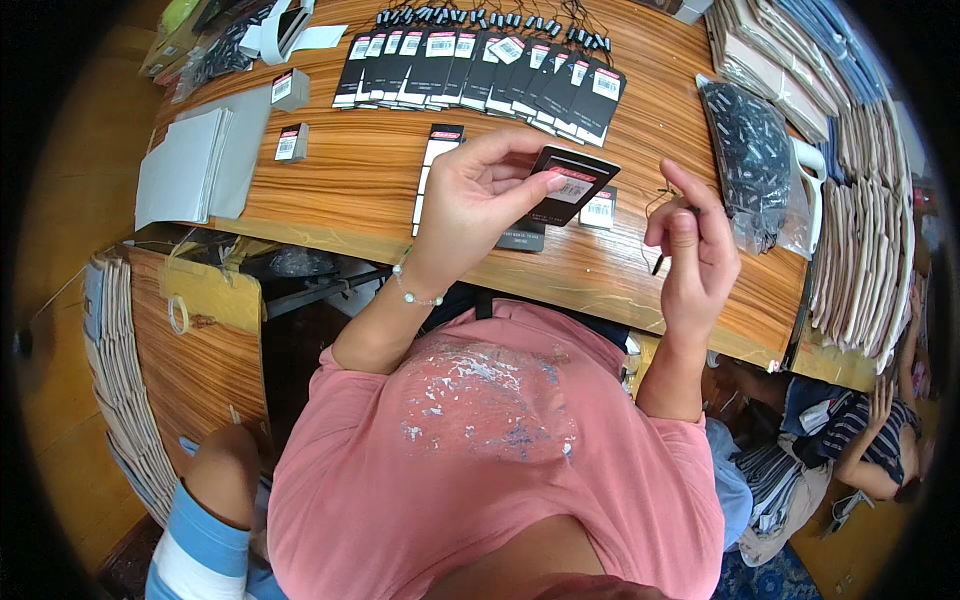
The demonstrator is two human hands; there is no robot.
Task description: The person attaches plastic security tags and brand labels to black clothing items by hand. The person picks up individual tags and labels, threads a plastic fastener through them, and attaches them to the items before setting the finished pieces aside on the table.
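Note:
My left hand (478,195) is closed on a black hang tag (562,206), its thumb pressed over a white and red barcode label on the front. The tag is tilted above the table's near edge. To its right, my right hand (698,255) is raised with its fingertips together around a thin dark tag string (657,262), which hangs below them with a small black end. Beneath the left hand lie a dark card (522,238), partly covered, and a black tag with white labels (440,148). A small stack of barcode labels (598,212) sits between my hands.
Strung black tags (460,75) lie fanned out along the far side. Two small label stacks (290,90) and white paper sheets (182,168) are on the left. At right are a bag of black fasteners (742,150), a white tagging tool (808,185) and folded garments (862,250). Another person (880,440) sits lower right.

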